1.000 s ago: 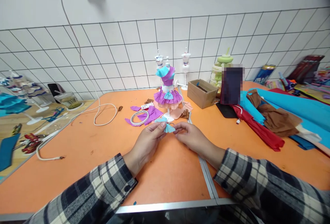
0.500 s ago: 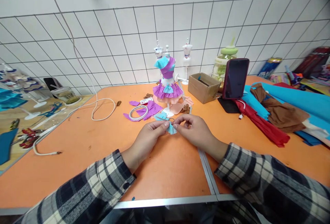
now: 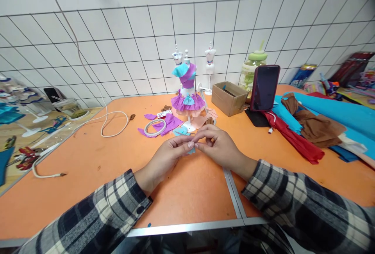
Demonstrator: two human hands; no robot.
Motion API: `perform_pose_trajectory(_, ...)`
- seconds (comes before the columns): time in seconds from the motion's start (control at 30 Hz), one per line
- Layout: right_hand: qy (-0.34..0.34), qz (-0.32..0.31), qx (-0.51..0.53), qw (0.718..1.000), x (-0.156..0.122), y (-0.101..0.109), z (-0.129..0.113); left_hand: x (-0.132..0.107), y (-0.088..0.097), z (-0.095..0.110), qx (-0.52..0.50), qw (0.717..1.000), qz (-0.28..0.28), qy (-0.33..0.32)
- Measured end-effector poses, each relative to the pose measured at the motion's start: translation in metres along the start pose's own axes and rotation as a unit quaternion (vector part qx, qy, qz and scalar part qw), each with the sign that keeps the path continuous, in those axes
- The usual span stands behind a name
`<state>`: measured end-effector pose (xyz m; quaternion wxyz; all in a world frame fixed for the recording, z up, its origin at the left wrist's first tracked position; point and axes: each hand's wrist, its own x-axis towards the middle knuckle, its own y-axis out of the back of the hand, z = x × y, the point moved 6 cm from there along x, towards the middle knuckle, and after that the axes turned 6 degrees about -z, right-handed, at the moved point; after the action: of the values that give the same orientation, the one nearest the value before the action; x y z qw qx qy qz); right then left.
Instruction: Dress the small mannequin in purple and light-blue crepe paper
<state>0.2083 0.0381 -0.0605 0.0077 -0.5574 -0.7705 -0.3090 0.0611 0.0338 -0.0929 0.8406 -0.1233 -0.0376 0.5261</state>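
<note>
My left hand (image 3: 166, 156) and my right hand (image 3: 218, 146) meet over the orange table (image 3: 88, 160), fingertips pinched together on a small light-blue fabric piece (image 3: 191, 150), which is mostly hidden by the fingers. Just behind them stands a small mannequin (image 3: 186, 90) dressed in purple and blue with a ruffled skirt. Purple scraps (image 3: 168, 123), a tape roll (image 3: 154, 127) and more blue scraps (image 3: 180, 131) lie at its base.
A cardboard box (image 3: 228, 98), a phone propped upright (image 3: 264, 87) and a green-lidded jar (image 3: 252, 70) stand at the back right. Blue, red and brown fabrics (image 3: 310, 129) pile on the right. A white cable (image 3: 111, 123) loops at the left; two bare mannequins (image 3: 210, 64) stand by the tiled wall.
My hands have drawn closer together and closed over the blue piece, which now shows less. The view has shifted slightly.
</note>
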Motion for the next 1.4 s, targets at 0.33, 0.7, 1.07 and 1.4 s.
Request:
perform_pose_trajectory(0.33,-0.151,-0.027,0.130,0.980,0.000,-0.008,0.018,-0.001,0.001,0.005,-0.051,0.998,0.027,-0.001)
perform_pose_trajectory(0.7,-0.163,-0.033,0.221,0.961,-0.001,-0.010,0.016,-0.002,0.005,0.010,0.067,0.996,0.055,-0.034)
perform_pose_trajectory(1.07,-0.149,0.013,0.198,0.969,-0.003,-0.004,0.016,-0.002,0.005,0.013,0.110,0.990,0.072,-0.051)
perform_pose_trajectory(1.4,-0.140,0.030,0.207,0.968,-0.001,-0.002,0.013,-0.003,0.005,0.013,0.098,0.992,0.059,-0.062)
